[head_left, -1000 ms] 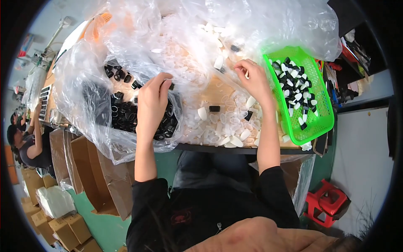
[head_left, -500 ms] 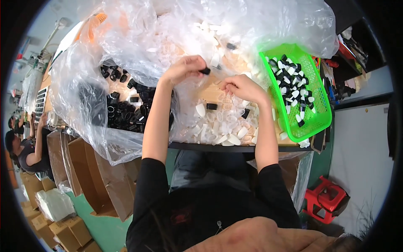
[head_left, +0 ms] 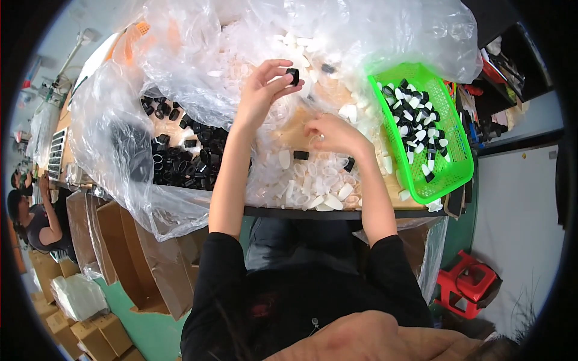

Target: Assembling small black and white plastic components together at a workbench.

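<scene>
A short black hollow cap is pinched between the thumb and fingers of my left hand, raised over the far middle of the table. My right hand is lower and to the right, its fingers curled together above clear oval rings; whatever they hold is too small to make out. White oval pieces lie among the rings near the table's front edge. Two loose black caps lie there too, one of them a black cap below my hands. Left of my left forearm is a heap of black caps.
At the right stands a green basket holding several black-and-white assembled pieces. Crumpled clear plastic sheeting covers the left and far table. Below are cardboard boxes and a red stool. Another person is at the far left.
My left hand has moved up and away with the black cap, its fingers spreading so the cap's opening shows. My right hand has shifted slightly left and down.
</scene>
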The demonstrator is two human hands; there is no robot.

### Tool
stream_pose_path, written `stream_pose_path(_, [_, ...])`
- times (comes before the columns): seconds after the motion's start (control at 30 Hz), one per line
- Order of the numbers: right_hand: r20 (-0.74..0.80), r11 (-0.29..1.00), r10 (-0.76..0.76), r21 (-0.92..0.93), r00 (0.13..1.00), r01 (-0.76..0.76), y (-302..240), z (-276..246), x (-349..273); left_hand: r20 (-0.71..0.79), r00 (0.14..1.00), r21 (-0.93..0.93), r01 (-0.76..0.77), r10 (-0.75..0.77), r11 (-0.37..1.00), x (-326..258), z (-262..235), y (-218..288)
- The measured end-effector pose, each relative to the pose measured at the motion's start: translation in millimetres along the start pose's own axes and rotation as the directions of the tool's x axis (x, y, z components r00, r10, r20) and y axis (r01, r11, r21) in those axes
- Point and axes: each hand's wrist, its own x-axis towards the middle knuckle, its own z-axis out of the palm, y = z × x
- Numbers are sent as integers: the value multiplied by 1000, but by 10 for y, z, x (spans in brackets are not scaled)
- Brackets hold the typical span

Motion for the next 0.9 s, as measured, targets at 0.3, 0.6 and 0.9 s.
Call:
stream_pose_path(0.3, [-620, 985, -9, 131, 785, 115, -82, -6, 370, -140, 988, 30, 71, -67, 997, -167, -35, -242])
stream_pose_path(0.6, [-621, 895, -314, -446, 718, 6, -48, -32, 372, -156, 988, -35, -3, -3, 999, -184, -14, -215])
stream_pose_path(0.9, [-828, 751, 121, 437, 548, 495, -321, -86, 218, -47, 998, -96, -53, 49, 994, -262, 162, -240])
